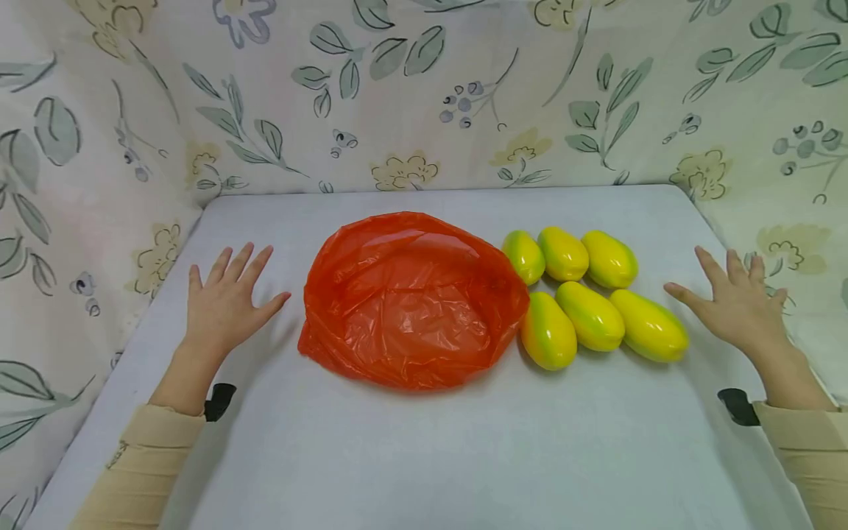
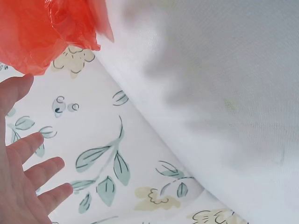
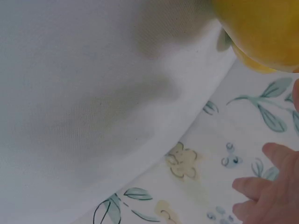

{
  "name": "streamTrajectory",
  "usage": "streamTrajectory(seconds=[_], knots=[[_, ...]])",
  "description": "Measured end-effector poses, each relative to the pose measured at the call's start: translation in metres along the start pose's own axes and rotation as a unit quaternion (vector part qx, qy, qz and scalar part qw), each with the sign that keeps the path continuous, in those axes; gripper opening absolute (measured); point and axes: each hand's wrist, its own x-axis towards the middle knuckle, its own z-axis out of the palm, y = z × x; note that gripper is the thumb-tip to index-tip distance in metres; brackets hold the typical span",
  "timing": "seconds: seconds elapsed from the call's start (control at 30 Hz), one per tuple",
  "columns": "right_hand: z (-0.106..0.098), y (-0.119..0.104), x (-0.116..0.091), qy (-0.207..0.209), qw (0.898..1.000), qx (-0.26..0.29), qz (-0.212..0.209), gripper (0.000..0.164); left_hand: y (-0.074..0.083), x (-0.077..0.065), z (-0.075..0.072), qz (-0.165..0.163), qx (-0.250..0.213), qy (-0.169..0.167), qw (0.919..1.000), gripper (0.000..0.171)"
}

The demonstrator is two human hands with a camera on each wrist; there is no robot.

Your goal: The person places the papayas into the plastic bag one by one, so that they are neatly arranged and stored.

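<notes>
A red plastic bag (image 1: 411, 316) lies on the white table with its wide mouth spread, and I see no contents inside. Against its right side sit several yellow-green mangoes (image 1: 589, 316) in two rows. My left hand (image 1: 225, 305), fingers straight and spread, hovers left of the bag and holds nothing. Its fingers (image 2: 42, 170) also show in the left wrist view, below part of the bag (image 2: 28, 32). To the right of the mangoes, my right hand (image 1: 742, 305) has its fingers spread and nothing in it. In the right wrist view a mango (image 3: 261, 28) shows above the fingers (image 3: 252, 186).
The white table (image 1: 450, 456) has its far edge against a hanging floral cloth (image 1: 424, 96), which also runs along both sides. A dark strap piece (image 1: 221, 402) sits at the left wrist, another (image 1: 738, 407) at the right.
</notes>
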Motion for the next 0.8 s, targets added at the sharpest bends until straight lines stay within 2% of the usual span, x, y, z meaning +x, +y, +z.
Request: streamTrajectory(seconds=[0.6,0.8], knots=[[-0.0009,0.0017,-0.0036,0.002,1.000,0.001,0.006,0.089,0.0004,0.0020,0.0008,0.001,-0.003,0.000,1.0000,0.076],[0.0027,0.0024,-0.0058,0.009,1.000,0.019,-0.011,0.085,-0.0002,0.0021,0.0015,0.000,-0.007,-0.001,1.0000,0.076]])
